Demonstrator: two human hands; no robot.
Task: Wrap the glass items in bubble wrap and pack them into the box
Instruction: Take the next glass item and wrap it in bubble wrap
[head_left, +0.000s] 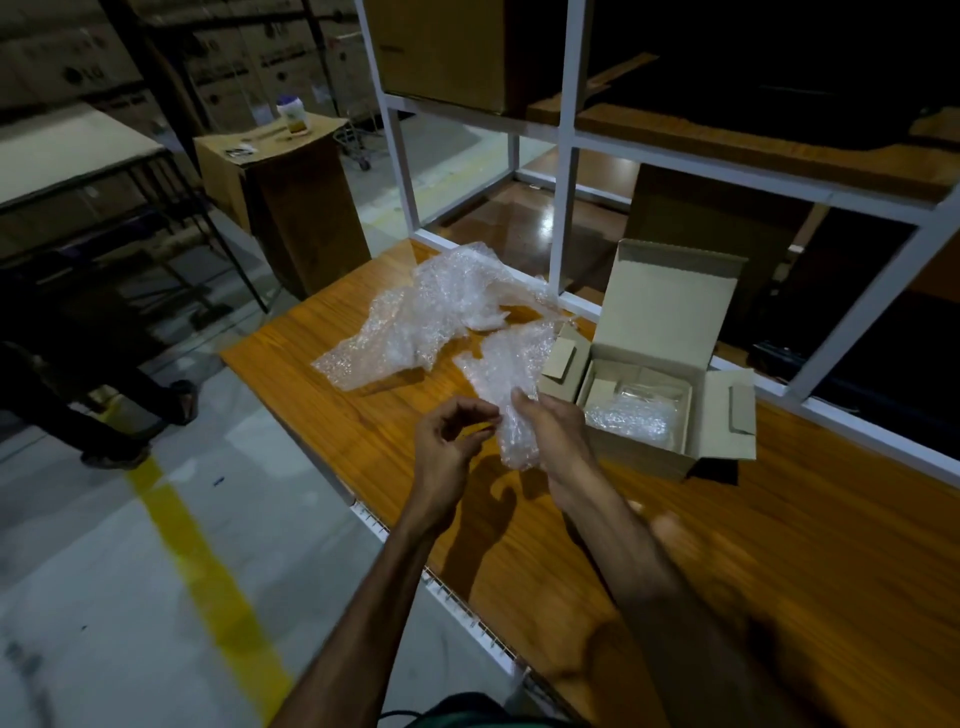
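- The right hand (550, 426) has its grip closed around a bundle of bubble wrap (511, 384), thumb and fingers pressed into the upper part of the bundle; what is inside the wrapping cannot be made out.
- The left hand (449, 441) is just beside the bundle, its fingers curled and its fingertips (491, 427) at the wrap's left edge; whether they actually pinch the film or only touch it cannot be told.
- The bundle is held above the wooden counter (519, 561), its loose upper end fanning out toward the box.
- The cardboard box (644, 457) stands open on the counter just right of the hands, lid upright and side flaps spread; a bubble-wrapped item (631, 418) already lies in its front left part.
- A larger crumpled sheet of bubble wrap (426, 322) lies on the counter beyond the hands, near the white shelf frame (566, 156).
- On the floor to the left runs a yellow line (202, 577); a person's legs (98, 384) are near it.
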